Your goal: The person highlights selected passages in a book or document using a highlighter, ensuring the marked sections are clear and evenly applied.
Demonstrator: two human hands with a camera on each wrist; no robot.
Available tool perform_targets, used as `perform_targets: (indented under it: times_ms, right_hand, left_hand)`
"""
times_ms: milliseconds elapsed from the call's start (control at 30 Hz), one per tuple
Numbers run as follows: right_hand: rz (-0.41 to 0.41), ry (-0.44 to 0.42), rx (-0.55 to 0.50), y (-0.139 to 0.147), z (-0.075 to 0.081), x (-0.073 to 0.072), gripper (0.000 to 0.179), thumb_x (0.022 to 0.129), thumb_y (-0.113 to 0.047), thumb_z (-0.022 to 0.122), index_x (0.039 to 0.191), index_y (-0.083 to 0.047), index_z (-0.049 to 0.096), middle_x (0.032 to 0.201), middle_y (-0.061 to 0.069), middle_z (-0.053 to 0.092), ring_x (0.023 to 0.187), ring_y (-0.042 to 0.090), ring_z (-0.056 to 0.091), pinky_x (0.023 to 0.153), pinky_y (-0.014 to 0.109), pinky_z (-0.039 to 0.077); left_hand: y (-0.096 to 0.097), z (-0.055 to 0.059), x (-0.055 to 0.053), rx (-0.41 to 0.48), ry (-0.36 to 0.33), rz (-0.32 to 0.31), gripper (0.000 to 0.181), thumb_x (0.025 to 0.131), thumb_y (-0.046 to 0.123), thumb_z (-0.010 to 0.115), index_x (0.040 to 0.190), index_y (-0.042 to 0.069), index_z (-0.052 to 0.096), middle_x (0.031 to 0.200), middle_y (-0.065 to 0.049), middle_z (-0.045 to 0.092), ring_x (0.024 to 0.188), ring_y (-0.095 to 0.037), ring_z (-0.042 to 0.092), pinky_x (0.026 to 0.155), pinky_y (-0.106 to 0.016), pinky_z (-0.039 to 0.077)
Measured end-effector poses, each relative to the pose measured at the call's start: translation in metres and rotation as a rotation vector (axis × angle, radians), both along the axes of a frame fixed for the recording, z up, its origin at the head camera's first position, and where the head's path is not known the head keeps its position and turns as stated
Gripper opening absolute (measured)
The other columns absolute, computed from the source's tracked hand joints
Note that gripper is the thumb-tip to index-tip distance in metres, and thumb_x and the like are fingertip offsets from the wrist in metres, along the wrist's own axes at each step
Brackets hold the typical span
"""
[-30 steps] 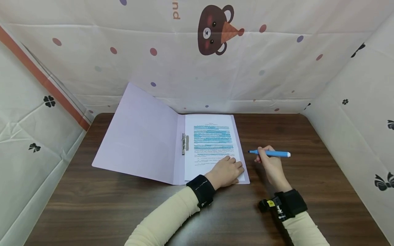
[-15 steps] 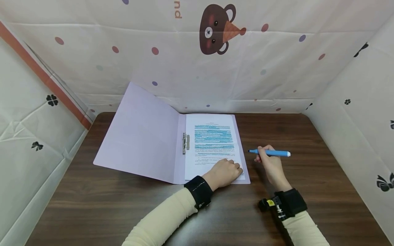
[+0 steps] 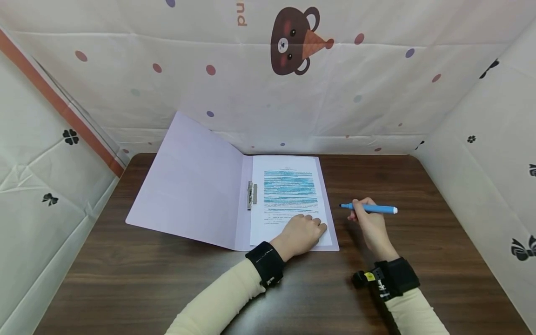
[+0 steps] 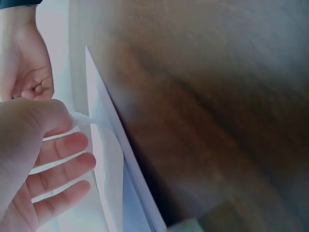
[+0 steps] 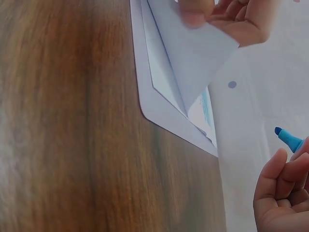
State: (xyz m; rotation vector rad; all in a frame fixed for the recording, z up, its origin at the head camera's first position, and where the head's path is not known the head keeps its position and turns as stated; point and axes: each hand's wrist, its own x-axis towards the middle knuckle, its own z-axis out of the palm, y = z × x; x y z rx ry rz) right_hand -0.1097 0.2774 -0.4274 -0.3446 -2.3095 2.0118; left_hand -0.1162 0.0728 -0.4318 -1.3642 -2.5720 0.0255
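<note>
On my head feed, taking the paper as the clock's centre, the lilac folder's cover (image 3: 188,186) leans up off the table (image 3: 125,279) at 9 o'clock, probably turned back to free the pages. A metal clip (image 3: 250,195) sits at their 9 o'clock edge, seemingly to keep them aligned. The white top sheet (image 3: 289,186) lies inside the folder, its print streaked blue from the top to past the middle, the last lines plain. At 5 o'clock, the left hand's (image 3: 299,235) thumb and forefinger pinch its lifted corner, I judge to part it from the page beneath. At 3 o'clock, beyond the folder, the right hand's (image 3: 372,228) fingers grip a blue marker (image 3: 381,209), bare tip towards 9 o'clock, held clear of the paper, I suppose, against stray ink.
</note>
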Motion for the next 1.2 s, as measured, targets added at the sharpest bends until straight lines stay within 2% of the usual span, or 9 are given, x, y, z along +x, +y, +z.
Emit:
perform_targets:
  times_ms: [200,300,533,733,933,1067,1200]
  right_hand:
    - [-0.008,-0.004,0.006,0.001,0.0,0.0,0.027,0.094,-0.033,0.05,0.086,-0.007,0.046,0.065,-0.006,0.055,0.067,0.008,0.057,0.067,0.021,0.049]
    - [-0.012,-0.009,0.012,0.001,0.001,-0.001,0.027,0.094,-0.033,0.051,0.086,-0.008,0.046,0.065,-0.006,0.055,0.067,0.008,0.057,0.067,0.021,0.049]
    - [-0.011,-0.008,0.029,0.0,0.003,-0.001,0.026,0.094,-0.032,0.05,0.085,-0.008,0.045,0.065,-0.007,0.055,0.067,0.008,0.057,0.067,0.02,0.049]
    - [-0.002,-0.005,0.041,-0.001,0.002,-0.002,0.024,0.095,-0.03,0.049,0.086,-0.008,0.045,0.065,-0.007,0.055,0.068,0.008,0.058,0.067,0.02,0.049]
    - [0.005,-0.015,0.062,-0.002,0.002,-0.002,0.027,0.094,-0.033,0.049,0.087,-0.007,0.045,0.066,-0.006,0.055,0.069,0.008,0.058,0.069,0.021,0.049]
    - [-0.003,-0.014,0.054,-0.003,0.002,-0.002,0.029,0.094,-0.035,0.05,0.086,-0.007,0.046,0.066,-0.005,0.055,0.068,0.008,0.058,0.068,0.021,0.049]
    - [-0.012,-0.017,0.04,-0.005,0.003,-0.003,0.028,0.093,-0.034,0.05,0.085,-0.008,0.046,0.065,-0.005,0.055,0.067,0.008,0.058,0.067,0.02,0.05]
  left_hand:
    - [-0.011,0.003,-0.005,0.133,0.076,0.079,0.014,0.088,0.017,0.053,0.087,0.015,0.067,0.076,0.004,0.066,0.062,-0.009,0.059,0.048,-0.022,0.045]
    - [-0.018,0.006,-0.007,0.188,0.089,0.149,0.009,0.084,0.017,0.057,0.082,0.013,0.066,0.071,0.003,0.064,0.057,-0.01,0.056,0.045,-0.022,0.043]
    - [-0.036,0.019,-0.008,0.303,0.04,0.359,0.005,0.077,0.015,0.063,0.074,0.011,0.064,0.065,0.002,0.061,0.051,-0.011,0.051,0.041,-0.021,0.036]
    - [-0.058,0.03,-0.008,0.431,0.048,0.469,0.012,0.073,0.01,0.064,0.064,0.011,0.057,0.054,0.003,0.052,0.044,-0.009,0.041,0.036,-0.02,0.028]
    - [-0.083,0.035,-0.008,0.514,0.102,0.548,0.015,0.07,0.005,0.064,0.061,0.01,0.054,0.054,0.0,0.052,0.043,-0.013,0.042,0.037,-0.022,0.03]
    - [-0.101,0.038,-0.007,0.54,0.143,0.559,0.012,0.069,0.001,0.065,0.064,0.007,0.055,0.057,-0.003,0.054,0.045,-0.017,0.046,0.038,-0.026,0.034]
    - [-0.121,0.041,-0.003,0.567,0.153,0.565,0.01,0.068,0.0,0.064,0.067,0.005,0.056,0.059,-0.005,0.054,0.047,-0.021,0.047,0.04,-0.03,0.036]
